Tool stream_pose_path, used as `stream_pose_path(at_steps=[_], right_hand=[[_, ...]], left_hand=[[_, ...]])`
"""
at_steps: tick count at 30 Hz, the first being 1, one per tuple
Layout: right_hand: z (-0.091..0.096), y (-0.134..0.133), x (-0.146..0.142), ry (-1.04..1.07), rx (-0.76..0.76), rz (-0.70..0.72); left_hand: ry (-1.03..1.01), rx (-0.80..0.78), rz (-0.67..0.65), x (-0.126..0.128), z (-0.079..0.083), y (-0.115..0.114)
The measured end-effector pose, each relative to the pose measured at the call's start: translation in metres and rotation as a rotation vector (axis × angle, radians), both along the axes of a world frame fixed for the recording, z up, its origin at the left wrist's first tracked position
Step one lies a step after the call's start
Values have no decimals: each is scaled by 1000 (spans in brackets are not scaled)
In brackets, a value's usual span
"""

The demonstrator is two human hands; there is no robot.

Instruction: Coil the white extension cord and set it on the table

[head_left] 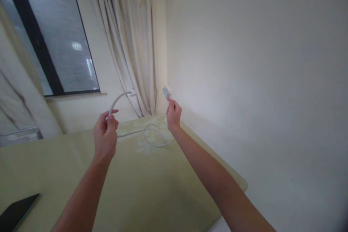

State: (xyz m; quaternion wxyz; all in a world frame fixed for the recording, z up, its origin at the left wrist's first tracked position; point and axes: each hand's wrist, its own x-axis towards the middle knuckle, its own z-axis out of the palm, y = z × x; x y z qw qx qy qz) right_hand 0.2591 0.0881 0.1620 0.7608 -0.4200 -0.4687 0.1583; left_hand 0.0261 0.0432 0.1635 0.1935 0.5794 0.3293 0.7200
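My left hand [105, 130] is closed around a white cable [119, 98]. The cable bends up and away from the fingers, and a blocky white plug [132, 92] on its end hangs in front of the curtain. From below the same hand, more white cable [154, 145] runs over the table and makes a loose loop, then passes behind my right forearm. My right hand [174, 112] pinches a small pale, roundish piece [166, 92] close to the wall corner. Its exact kind is too blurred to make out, and I cannot tell if it touches the wall.
A yellow-green table or mattress-like surface [152, 181] with a rounded corner lies along the white wall [258, 79]. A dark flat device [17, 212] rests at lower left. Beige curtains [138, 36] hang beside a dark-framed window [58, 36].
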Motion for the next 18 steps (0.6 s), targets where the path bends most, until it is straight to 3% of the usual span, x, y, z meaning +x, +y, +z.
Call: stream_pose_path(at_steps=[4,9,12,18], right_hand=[[-37,-15,-42,98,-89,193],[-65,-31,-83,222,-314,460],[-71,-39,-94,235,-320,561],[-65,-43,-96,289,-260,755]], left_hand=[[50,-69,-14,13,-31,-9],[138,-184,-128,22,-50,-10],[172,-271,-166,20,-58,-6],[136,-389,-224,8,-65,-3]])
